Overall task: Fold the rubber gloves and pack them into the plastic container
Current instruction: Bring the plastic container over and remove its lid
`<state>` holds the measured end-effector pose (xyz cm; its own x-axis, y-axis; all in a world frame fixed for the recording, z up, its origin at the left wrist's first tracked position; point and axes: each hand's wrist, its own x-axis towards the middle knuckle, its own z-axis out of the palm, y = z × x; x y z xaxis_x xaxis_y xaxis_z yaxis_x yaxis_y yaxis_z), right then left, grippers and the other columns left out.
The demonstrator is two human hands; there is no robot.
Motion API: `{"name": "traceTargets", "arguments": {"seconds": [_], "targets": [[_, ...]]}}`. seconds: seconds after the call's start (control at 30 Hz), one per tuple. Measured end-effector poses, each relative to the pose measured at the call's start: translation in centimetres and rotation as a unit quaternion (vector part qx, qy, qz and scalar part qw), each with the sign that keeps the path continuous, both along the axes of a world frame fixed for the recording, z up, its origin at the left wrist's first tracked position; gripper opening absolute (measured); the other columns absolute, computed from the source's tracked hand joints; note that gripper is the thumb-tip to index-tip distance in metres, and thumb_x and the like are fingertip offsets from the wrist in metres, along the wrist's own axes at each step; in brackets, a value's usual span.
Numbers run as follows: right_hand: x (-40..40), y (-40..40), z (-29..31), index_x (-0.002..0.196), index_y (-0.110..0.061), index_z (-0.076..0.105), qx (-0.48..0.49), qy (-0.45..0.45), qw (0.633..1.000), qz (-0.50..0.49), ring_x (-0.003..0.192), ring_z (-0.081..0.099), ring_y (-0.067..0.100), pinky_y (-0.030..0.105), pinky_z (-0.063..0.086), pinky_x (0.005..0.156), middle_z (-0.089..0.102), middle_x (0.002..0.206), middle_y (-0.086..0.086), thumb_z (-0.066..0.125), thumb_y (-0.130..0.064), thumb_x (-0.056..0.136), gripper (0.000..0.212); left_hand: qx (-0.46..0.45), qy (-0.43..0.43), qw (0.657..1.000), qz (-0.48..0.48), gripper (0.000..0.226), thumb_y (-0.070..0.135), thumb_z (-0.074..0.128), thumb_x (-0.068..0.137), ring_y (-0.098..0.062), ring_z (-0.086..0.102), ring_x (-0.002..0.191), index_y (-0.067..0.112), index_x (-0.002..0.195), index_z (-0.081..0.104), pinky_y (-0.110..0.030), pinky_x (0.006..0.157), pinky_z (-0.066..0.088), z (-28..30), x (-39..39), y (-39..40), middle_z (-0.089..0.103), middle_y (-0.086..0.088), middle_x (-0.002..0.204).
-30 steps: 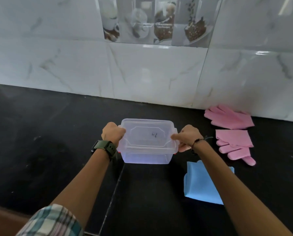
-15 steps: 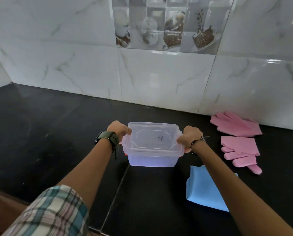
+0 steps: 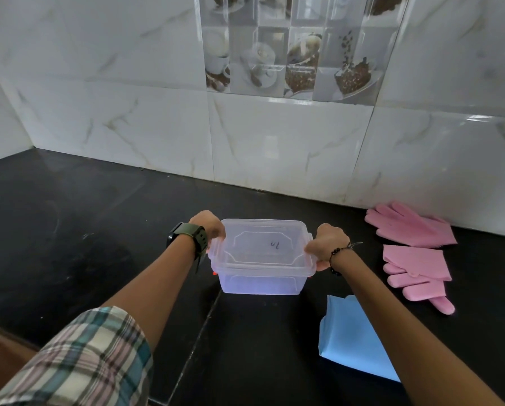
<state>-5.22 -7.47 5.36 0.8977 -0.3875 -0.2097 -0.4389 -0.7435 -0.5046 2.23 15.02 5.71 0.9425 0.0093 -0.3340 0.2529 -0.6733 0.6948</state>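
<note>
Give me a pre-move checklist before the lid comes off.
1. Both hands on container ends: left hand and right hand grip the plastic container: ok.
2. Lid off: still on, not ok.
3. Side latches released: cannot tell.
4. Container empty: looks so through the clear wall, ok.
5. Pink gloves folded: both flat on the counter, not ok.
6. Blue cloth clear of the container: ok.

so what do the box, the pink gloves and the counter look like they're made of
The box looks like translucent, slightly frosted plastic: the counter shows faintly through its walls. The pink gloves look like matte rubber or silicone, lying limp and flat, with what may be small bristles on one edge. The counter looks like polished black stone or tile, with a soft sheen and a visible seam; which of the two is unclear.
</note>
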Motion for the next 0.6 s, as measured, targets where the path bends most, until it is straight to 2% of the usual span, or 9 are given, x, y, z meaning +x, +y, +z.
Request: {"name": "traceTargets", "arguments": {"seconds": [0.07,0.1,0.2,0.23,0.33,0.47,0.6], "targets": [[0.1,-0.1,0.1,0.069,-0.013,0.047,0.014,-0.004,1.0,0.0,0.089,0.068,0.029,0.04,0.058,0.081,0.067,0.1,0.017,0.056,-0.011,0.085,0.019,-0.027,0.031,0.999,0.009,0.007,-0.005,0.056,0.081,-0.03,0.054,0.061,-0.008,0.081,0.063,-0.035,0.065,0.052,0.1,-0.1,0.1,0.051,-0.015,0.065],[0.1,-0.2,0.2,0.069,-0.012,0.047,0.02,-0.005,1.0,0.0,0.09,0.068,0.03,0.041,0.058,0.083,0.067,0.101,0.018,0.055,-0.012,0.086,0.019,-0.039,0.044,0.998,0.018,0.009,-0.005,0.056,0.081,-0.027,0.05,0.058,-0.004,0.073,0.059,-0.032,0.059,0.049,0.1,0.0,0.3,0.049,-0.013,0.064],[0.2,-0.6,0.3,0.074,-0.009,0.051,0.041,-0.001,0.999,-0.006,0.093,0.067,0.031,0.042,0.057,0.085,0.066,0.105,0.02,0.053,-0.012,0.087,0.014,-0.072,0.086,0.993,0.029,0.015,-0.003,0.06,0.081,-0.022,0.049,0.055,0.002,0.069,0.054,-0.028,0.049,0.046,0.1,0.4,0.7,0.049,-0.01,0.065],[0.2,-0.9,0.2,0.082,-0.006,0.055,0.056,0.001,0.998,-0.011,0.094,0.067,0.031,0.043,0.057,0.086,0.066,0.105,0.021,0.054,-0.012,0.087,0.008,-0.082,0.097,0.991,0.031,0.015,-0.002,0.061,0.081,-0.021,0.05,0.055,0.003,0.069,0.054,-0.027,0.048,0.047,0.2,0.4,0.8,0.05,-0.009,0.065],[0.2,-1.7,0.1,0.104,-0.001,0.058,0.112,0.012,0.993,-0.026,0.094,0.068,0.032,0.044,0.057,0.085,0.066,0.106,0.021,0.059,-0.012,0.086,0.021,-0.117,0.121,0.985,0.033,0.015,-0.003,0.063,0.082,-0.019,0.052,0.055,0.003,0.07,0.054,-0.029,0.051,0.049,0.2,0.8,1.1,0.053,-0.009,0.065],[0.2,-2.0,0.2,0.104,-0.001,0.058,0.135,0.029,0.99,-0.027,0.083,0.071,0.03,0.038,0.061,0.071,0.067,0.1,0.02,0.065,-0.012,0.084,0.024,-0.101,0.117,0.988,0.029,0.013,-0.002,0.064,0.082,-0.019,0.055,0.057,0.002,0.073,0.055,-0.03,0.05,0.048,-0.2,1.0,1.0,0.056,-0.009,0.066],[0.3,-2.0,0.3,0.102,-0.002,0.058,0.13,0.039,0.99,-0.026,0.079,0.072,0.029,0.035,0.061,0.062,0.067,0.094,0.018,0.067,-0.013,0.082,0.024,-0.132,0.155,0.978,0.035,0.01,-0.003,0.066,0.079,-0.021,0.058,0.058,0.002,0.073,0.058,-0.031,0.052,0.051,-0.7,1.4,1.4,0.059,-0.01,0.067]]}}
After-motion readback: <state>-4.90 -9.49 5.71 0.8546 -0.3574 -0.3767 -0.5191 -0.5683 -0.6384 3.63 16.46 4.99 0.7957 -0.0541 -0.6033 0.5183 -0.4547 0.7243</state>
